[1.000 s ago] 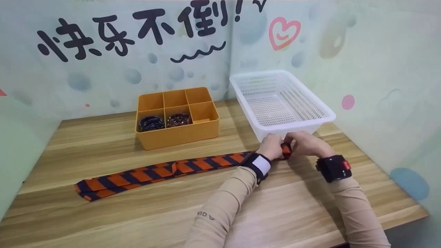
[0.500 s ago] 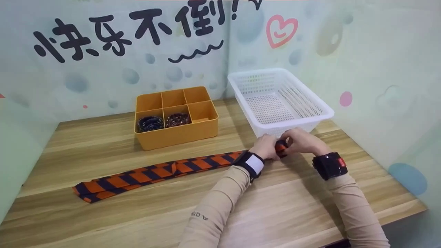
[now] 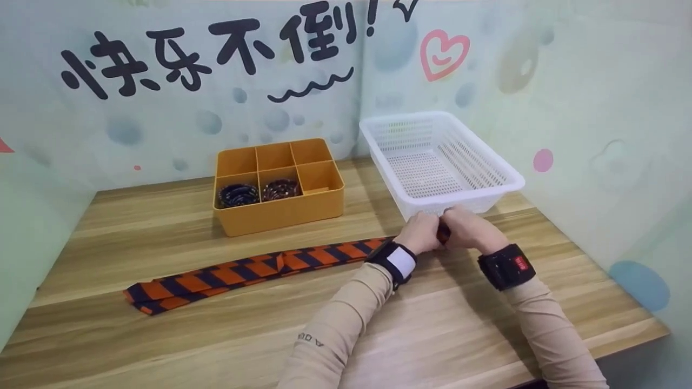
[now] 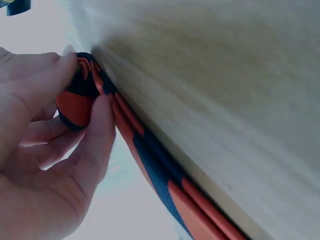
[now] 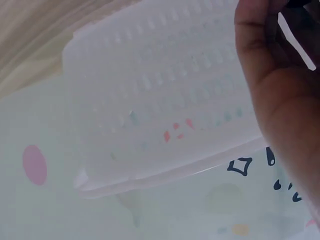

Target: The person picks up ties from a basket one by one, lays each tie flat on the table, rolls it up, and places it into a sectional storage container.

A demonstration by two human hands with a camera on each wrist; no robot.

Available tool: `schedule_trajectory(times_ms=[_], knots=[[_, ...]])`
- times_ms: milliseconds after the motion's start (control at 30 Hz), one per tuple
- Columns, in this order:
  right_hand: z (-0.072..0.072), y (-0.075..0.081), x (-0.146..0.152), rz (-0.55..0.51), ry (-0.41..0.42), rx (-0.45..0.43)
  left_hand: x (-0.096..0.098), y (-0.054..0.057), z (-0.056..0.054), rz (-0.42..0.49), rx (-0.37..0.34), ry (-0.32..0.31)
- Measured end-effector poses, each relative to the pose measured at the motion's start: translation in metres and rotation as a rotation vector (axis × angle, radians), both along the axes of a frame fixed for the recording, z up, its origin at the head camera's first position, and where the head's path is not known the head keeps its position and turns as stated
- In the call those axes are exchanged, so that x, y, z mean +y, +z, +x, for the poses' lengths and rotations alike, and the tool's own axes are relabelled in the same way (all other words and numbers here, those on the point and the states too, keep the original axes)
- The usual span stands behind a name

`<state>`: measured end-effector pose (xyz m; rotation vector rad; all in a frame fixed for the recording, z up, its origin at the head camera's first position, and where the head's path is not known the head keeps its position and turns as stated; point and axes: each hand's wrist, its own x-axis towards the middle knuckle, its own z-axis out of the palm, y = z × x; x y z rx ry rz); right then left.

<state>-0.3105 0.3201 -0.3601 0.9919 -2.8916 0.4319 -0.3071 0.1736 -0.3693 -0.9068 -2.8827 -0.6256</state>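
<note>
An orange and navy striped necktie (image 3: 232, 273) lies lengthwise across the table, folded into a narrow strip. Its right end is wound into a small roll (image 4: 79, 102), seen in the left wrist view. My left hand (image 3: 420, 233) pinches that roll between thumb and fingers, close above the tabletop. From the other side, my right hand (image 3: 469, 229) curls its fingers over the same roll, knuckles up. Between the two hands only a dark sliver of the roll shows in the head view. In the right wrist view, my right hand's fingertips are mostly cut off at the top right.
Just beyond the hands stands a white perforated plastic basket (image 3: 459, 195). A yellow divided box (image 3: 281, 215) sits at back left, with a dark blue coil (image 3: 238, 195) and a dark reddish coil (image 3: 281, 189) in its front compartments. Printed walls enclose the table.
My right hand has turned inward over the roll, which is now more hidden. Both hands have shifted slightly left, and the tie's far left end has crept a little to the right.
</note>
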Motion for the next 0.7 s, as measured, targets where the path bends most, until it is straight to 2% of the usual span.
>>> schedule_trajectory(times_ms=[67,167,233,333,467,600,700], knots=[[-0.003,-0.001,0.005,-0.047,-0.035,-0.102,0.000,0.000,-0.001,-0.013,0.020,0.039],[-0.006,-0.003,0.016,-0.113,-0.089,-0.266,0.001,0.000,-0.001,-0.062,0.008,0.138],[-0.009,-0.004,0.022,-0.142,-0.083,-0.313,0.002,0.000,-0.001,-0.102,0.005,0.191],[-0.013,-0.006,0.026,-0.172,-0.007,-0.305,0.000,0.000,0.000,-0.135,0.004,0.219],[-0.014,-0.005,0.021,-0.183,0.058,-0.265,-0.005,0.001,0.000,-0.156,-0.017,0.211],[-0.008,-0.001,0.012,-0.120,0.041,-0.172,-0.008,0.005,0.002,-0.131,-0.042,0.155],[-0.004,0.001,0.006,-0.081,0.037,-0.079,-0.006,0.010,0.003,-0.098,-0.010,0.103]])
